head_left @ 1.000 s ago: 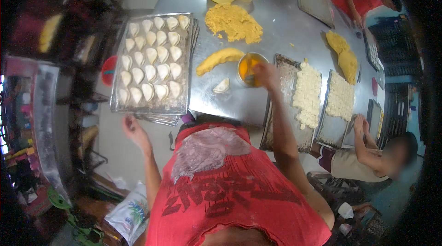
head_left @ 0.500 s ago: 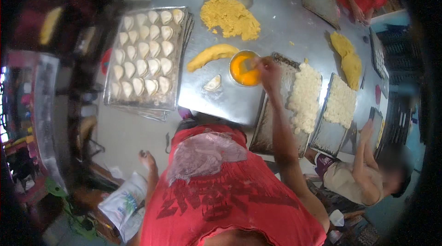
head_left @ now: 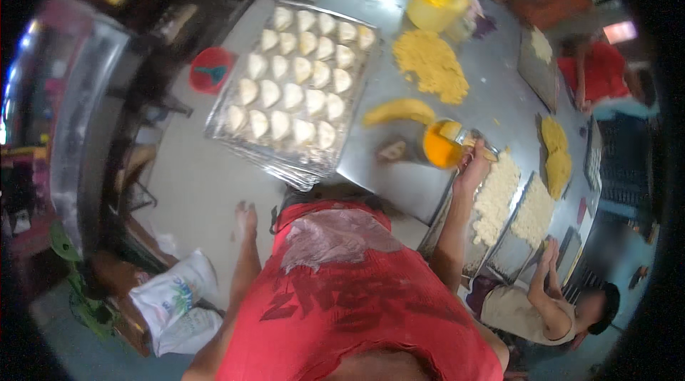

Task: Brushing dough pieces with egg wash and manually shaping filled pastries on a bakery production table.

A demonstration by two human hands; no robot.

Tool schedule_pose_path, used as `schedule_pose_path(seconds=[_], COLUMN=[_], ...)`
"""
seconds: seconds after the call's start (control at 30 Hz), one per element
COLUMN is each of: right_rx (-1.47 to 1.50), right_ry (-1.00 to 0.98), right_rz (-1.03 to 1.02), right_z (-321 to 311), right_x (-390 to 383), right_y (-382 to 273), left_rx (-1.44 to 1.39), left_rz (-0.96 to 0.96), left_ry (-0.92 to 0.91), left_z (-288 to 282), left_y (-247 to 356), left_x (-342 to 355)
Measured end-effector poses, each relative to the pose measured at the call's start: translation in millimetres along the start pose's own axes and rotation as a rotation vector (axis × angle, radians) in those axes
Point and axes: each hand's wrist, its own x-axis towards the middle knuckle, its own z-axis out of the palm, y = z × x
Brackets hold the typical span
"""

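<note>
Head view: right hand (head_left: 471, 163) has a brush (head_left: 467, 137) gripped by the handle, bristles up at the right side of a cup (head_left: 426, 151) of orange liquid (head_left: 442, 149), can't tell if they touch the rim. Cup's on the desk (head_left: 492, 74) by the end of a yellow roll (head_left: 399, 110), with a loose pastry (head_left: 391, 150) just left of it, pretty blurry. Left hand (head_left: 247, 217) hangs empty over the floor (head_left: 207, 188), fingers loose. Further left of the cup there's a tray (head_left: 314, 156) with rows of pastries (head_left: 315, 101)
</note>
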Motion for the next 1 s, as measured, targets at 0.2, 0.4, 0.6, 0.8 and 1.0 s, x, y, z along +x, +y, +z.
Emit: schedule_pose_path(seconds=[0.2,0.4,0.6,0.8,1.0], right_rx=[-0.217,-0.537,-0.899,-1.04,-0.714], right_ry=[-0.471,-1.483,-0.76,-1.256,-0.918], right_rz=[-0.034,-0.241,-0.705,-0.558,-0.501], right_z=[201,378,480,489,517], right_x=[-119,-184,-70,-91,-41], right_y=[10,69,9,35,30], left_rx=[-0.244,-0.281,-0.399,-0.504,-0.428], left_rz=[-0.039,-0.128,-0.476,-0.605,-0.552], left_ry=[-0.073,-0.125,-0.026,-0.147,-0.188], left_z=[-57,-81,-119,-130,-141], left_y=[93,-2,-148,-170,-113], left_x=[94,137,101,71,118])
